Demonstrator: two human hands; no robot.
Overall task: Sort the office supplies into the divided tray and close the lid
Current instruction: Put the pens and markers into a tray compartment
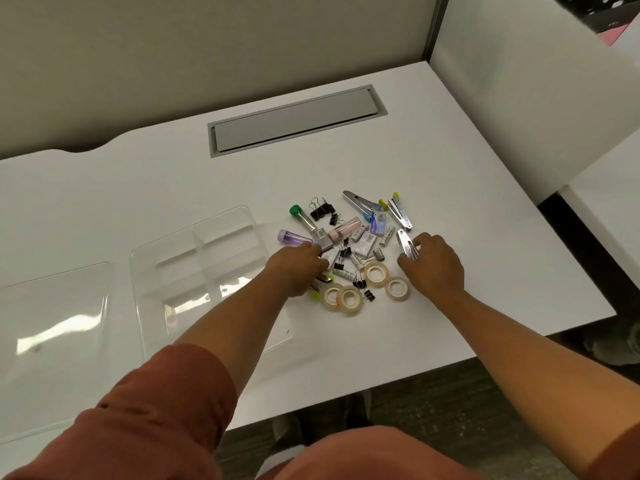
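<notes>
My right hand (433,266) grips a small silver metal stapler (406,244). My left hand (294,268) reaches into the supply pile; I cannot tell its grip.

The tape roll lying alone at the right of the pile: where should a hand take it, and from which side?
Probably from above, pinching the outer rim of the tape roll on two opposite sides. It lies flat on the desk, hole up, so its curved wall is exposed, with bare desk on its near side. The right hand is closest.
</notes>
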